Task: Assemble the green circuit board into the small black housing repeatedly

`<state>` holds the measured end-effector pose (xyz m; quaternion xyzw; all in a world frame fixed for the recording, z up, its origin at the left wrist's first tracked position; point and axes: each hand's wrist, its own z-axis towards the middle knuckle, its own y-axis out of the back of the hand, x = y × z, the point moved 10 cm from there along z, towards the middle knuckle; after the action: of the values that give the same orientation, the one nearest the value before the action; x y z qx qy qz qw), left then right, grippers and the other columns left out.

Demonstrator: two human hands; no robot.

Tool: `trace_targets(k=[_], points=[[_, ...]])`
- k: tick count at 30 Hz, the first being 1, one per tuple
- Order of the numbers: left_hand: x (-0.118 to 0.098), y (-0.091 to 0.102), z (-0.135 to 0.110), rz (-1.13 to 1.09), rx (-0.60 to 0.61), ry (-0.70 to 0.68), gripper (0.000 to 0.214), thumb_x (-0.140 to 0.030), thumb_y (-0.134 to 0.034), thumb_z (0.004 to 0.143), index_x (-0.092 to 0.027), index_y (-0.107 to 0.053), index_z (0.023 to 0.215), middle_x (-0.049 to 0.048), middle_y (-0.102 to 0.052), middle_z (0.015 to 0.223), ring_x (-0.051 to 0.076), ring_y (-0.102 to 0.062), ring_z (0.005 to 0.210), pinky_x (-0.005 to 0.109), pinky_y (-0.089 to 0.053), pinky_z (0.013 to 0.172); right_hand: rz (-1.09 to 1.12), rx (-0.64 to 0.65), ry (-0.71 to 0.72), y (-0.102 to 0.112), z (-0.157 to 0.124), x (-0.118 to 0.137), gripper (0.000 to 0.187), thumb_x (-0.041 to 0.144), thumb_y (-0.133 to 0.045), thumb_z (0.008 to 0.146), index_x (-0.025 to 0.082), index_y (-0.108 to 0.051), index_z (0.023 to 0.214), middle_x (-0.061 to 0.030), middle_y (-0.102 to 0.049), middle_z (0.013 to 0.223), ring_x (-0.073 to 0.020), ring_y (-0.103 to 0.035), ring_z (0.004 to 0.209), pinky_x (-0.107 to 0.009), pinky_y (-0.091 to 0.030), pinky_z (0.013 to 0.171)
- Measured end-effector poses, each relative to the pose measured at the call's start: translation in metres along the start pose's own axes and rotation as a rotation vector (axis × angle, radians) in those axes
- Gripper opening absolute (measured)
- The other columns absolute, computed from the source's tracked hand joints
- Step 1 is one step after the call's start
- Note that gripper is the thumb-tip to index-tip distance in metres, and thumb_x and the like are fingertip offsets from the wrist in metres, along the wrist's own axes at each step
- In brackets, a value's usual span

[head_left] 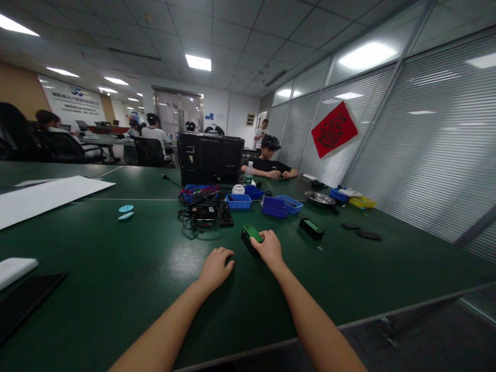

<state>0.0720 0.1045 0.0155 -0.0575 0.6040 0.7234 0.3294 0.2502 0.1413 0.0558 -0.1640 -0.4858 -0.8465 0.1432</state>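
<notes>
Just right of centre, a small black case (247,242) stands on the green table with a green circuit board (251,231) on its top. My right hand (270,249) grips it from the right, thumb against the board; the fingers on the far side are partly hidden. To the left, my left hand (215,268) rests on the tabletop, thumb apart from the loosely curved fingers, with nothing seen in it. A similar black case (311,229) with a green board lies farther right, and a small pale ring (320,248) is near it.
Beyond my hands are a tangle of cables with a black device (203,213), blue bins (238,201), a large black monitor-like unit (210,157) and a metal bowl (320,198). White sheets (58,195) lie left. A person (270,161) sits at the far side.
</notes>
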Motion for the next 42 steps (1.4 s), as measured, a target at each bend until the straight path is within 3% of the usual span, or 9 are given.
trace_targets(k=[10,13,17,21,25,30,33,38,42], points=[[-0.001,0.003,0.0,-0.001,0.007,0.027,0.029,-0.026,-0.047,0.078,-0.021,-0.059,0.104,0.0044,-0.061,0.103,0.018,-0.052,0.098,0.029,-0.036,0.089,-0.013,0.022,0.008,-0.01,-0.005,0.006,0.027,0.041,-0.058,0.067,0.018,-0.051,0.078,-0.0042,-0.048,0.086,-0.0145,-0.05,0.068,-0.025,-0.036,0.06],[-0.001,0.002,0.0,0.004,0.001,0.028,0.04,-0.028,-0.048,0.078,-0.022,-0.051,0.117,0.0045,-0.057,0.116,0.019,-0.049,0.106,0.03,-0.034,0.094,0.038,0.061,0.012,-0.017,-0.01,0.016,0.026,0.041,-0.056,0.067,0.019,-0.044,0.077,-0.0018,-0.048,0.079,-0.0144,-0.049,0.066,-0.024,-0.035,0.058],[-0.005,-0.009,0.0,0.02,0.039,-0.046,0.063,-0.04,-0.052,0.075,-0.019,-0.035,0.131,0.0064,-0.04,0.135,0.021,-0.038,0.121,0.033,-0.029,0.1,0.13,0.1,0.028,-0.025,-0.022,0.036,0.027,0.041,-0.054,0.068,0.021,-0.037,0.076,0.0005,-0.047,0.072,-0.0148,-0.048,0.064,-0.024,-0.034,0.056],[0.0,-0.014,0.001,0.04,0.041,-0.032,0.066,-0.046,-0.046,0.077,-0.014,-0.031,0.133,0.01,-0.039,0.136,0.022,-0.038,0.123,0.033,-0.03,0.099,0.238,0.135,0.013,-0.032,-0.031,0.046,0.027,0.038,-0.053,0.068,0.022,-0.033,0.076,0.0019,-0.046,0.07,-0.0141,-0.048,0.062,-0.025,-0.035,0.056],[0.001,-0.014,0.002,0.051,0.03,-0.032,0.065,-0.044,-0.046,0.078,-0.012,-0.03,0.133,0.011,-0.041,0.134,0.022,-0.04,0.121,0.032,-0.031,0.098,0.357,0.146,-0.032,-0.04,-0.03,0.039,0.029,0.033,-0.056,0.066,0.022,-0.031,0.076,0.0037,-0.044,0.069,-0.0125,-0.049,0.06,-0.024,-0.038,0.054],[0.004,-0.013,0.002,0.033,-0.004,-0.026,0.065,-0.038,-0.05,0.076,-0.014,-0.03,0.133,0.011,-0.041,0.134,0.022,-0.042,0.119,0.031,-0.032,0.098,0.695,0.399,-0.196,-0.074,-0.033,0.028,0.028,0.039,-0.05,0.072,0.023,-0.029,0.08,0.0106,-0.042,0.056,-0.0071,-0.041,0.033,-0.019,-0.032,0.033],[0.009,-0.009,0.004,-0.006,-0.037,0.031,0.067,-0.039,-0.052,0.074,-0.013,-0.031,0.132,0.0116,-0.048,0.128,0.021,-0.046,0.115,0.03,-0.034,0.095,0.858,0.519,-0.253,-0.086,-0.039,0.033,0.022,0.037,-0.046,0.076,0.023,-0.03,0.081,0.0128,-0.042,0.048,-0.008,-0.04,0.028,-0.018,-0.032,0.028],[0.022,0.006,0.006,-0.022,-0.132,0.152,0.065,-0.043,-0.051,0.075,-0.011,-0.035,0.129,0.0126,-0.052,0.123,0.023,-0.049,0.111,0.03,-0.036,0.092,0.959,0.702,-0.126,-0.089,-0.051,0.062,0.015,0.031,-0.048,0.075,0.019,-0.039,0.074,0.0069,-0.051,0.052,-0.0094,-0.053,0.042,-0.016,-0.038,0.033],[0.028,0.011,0.006,-0.003,-0.145,0.206,0.061,-0.041,-0.048,0.077,-0.011,-0.037,0.129,0.0129,-0.053,0.121,0.022,-0.051,0.109,0.029,-0.037,0.091,0.894,0.793,-0.031,-0.09,-0.058,0.072,0.013,0.028,-0.047,0.076,0.017,-0.045,0.069,0.0065,-0.051,0.047,-0.0051,-0.044,0.032,-0.015,-0.034,0.032]])
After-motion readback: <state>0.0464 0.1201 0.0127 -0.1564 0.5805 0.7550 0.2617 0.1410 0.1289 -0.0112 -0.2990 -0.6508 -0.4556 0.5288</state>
